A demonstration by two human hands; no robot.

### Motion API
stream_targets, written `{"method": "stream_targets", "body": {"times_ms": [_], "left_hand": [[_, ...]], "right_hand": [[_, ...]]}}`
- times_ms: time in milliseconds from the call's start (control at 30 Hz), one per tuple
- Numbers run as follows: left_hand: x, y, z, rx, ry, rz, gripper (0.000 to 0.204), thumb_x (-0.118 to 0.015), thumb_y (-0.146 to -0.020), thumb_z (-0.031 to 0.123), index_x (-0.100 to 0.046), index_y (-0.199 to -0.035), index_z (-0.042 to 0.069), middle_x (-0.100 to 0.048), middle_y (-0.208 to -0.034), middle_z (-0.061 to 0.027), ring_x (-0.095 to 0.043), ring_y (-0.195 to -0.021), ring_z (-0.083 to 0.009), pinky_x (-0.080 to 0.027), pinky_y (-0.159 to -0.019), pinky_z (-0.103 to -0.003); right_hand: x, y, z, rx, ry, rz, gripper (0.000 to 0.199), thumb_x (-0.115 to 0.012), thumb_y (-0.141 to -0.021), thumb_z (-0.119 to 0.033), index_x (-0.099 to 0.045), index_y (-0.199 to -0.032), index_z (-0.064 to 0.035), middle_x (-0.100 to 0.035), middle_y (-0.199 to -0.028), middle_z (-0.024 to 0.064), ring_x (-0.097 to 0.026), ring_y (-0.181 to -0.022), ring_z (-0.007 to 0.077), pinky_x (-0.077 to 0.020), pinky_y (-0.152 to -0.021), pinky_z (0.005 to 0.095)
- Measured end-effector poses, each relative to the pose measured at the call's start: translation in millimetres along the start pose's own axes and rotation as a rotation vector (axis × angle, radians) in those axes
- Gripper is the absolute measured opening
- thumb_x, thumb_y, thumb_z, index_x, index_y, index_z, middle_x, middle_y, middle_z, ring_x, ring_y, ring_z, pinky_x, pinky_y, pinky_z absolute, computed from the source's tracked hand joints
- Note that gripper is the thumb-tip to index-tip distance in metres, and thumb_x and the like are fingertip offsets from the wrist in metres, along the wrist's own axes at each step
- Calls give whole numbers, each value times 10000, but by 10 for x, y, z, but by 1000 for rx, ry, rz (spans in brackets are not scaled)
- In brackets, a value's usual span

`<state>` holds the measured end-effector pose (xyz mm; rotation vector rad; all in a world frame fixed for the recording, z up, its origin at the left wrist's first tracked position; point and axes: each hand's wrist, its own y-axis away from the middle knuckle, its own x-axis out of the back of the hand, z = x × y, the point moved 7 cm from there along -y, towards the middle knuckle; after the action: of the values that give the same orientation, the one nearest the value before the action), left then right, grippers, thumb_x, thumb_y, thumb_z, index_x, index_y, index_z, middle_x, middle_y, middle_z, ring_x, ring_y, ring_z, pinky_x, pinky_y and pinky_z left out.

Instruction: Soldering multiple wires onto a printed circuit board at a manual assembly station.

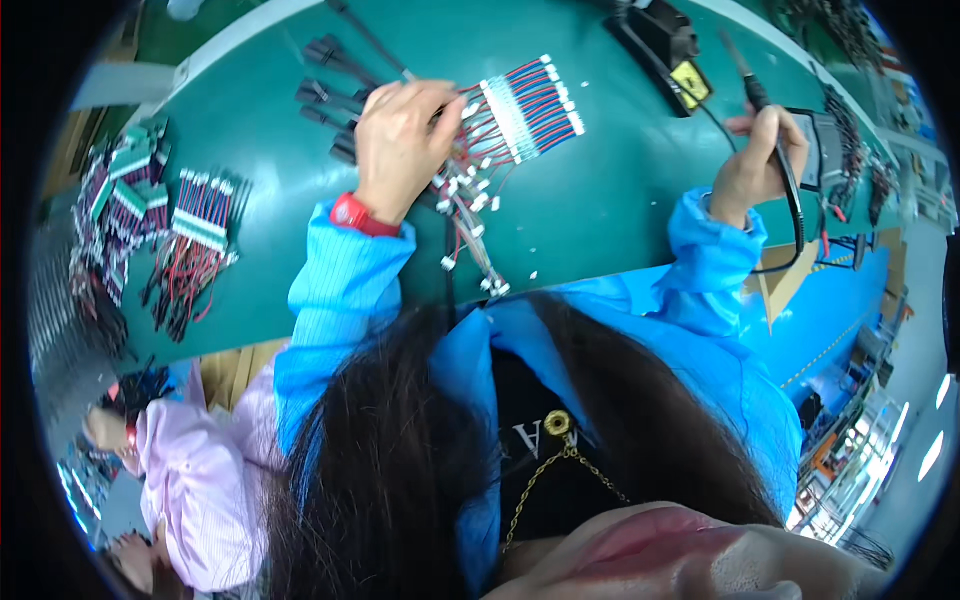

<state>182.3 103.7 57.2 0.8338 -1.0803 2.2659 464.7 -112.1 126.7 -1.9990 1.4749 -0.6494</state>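
Observation:
My right hand (765, 155) is closed round the dark handle of a soldering iron (757, 95), its thin tip pointing up and away and its black cord hanging past my wrist. My left hand (405, 130) has its fingers curled at the near-left side of a row of red, blue and black wires (550, 100) with white connectors. A pale strip (510, 120) lies across that row. What the left fingertips pinch is hidden. Loose wires with small white connectors (475, 205) lie just below this hand. Black cable ends (325, 90) spread out beyond it.
At the far right, a soldering iron stand (660, 50) with a yellow label rests on the green table (600, 200). Wire bundles (200, 230) and a heap of connectors (125, 195) lie left. A grey device (822, 145) is right. A co-worker's pink sleeve (195, 460) shows lower left.

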Motion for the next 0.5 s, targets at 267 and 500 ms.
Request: {"method": "stream_targets", "body": {"times_ms": [267, 500], "left_hand": [[-44, -5, -67, 17, -13, -25, 163, -721, -883, 219, -766, -906, 64, -764, -906, -63, -712, -826, -256, -496, -966, -422], [-26, 62, -79, 30, -27, -32, 141, -731, -869, 193, -759, -894, 58, -759, -890, -65, -704, -825, -259, -502, -930, -408]], "right_hand": [[-362, 213, -168, -98, -108, -119, 197, -613, -929, -75, -668, -1032, 84, -694, -790, 182, -639, -590, 178, -514, -586, 269], [-1031, 992, -176, -458, -220, -469, 154, -646, -915, -78, -711, -974, 48, -680, -730, 91, -603, -594, 111, -468, -551, 222]]}}
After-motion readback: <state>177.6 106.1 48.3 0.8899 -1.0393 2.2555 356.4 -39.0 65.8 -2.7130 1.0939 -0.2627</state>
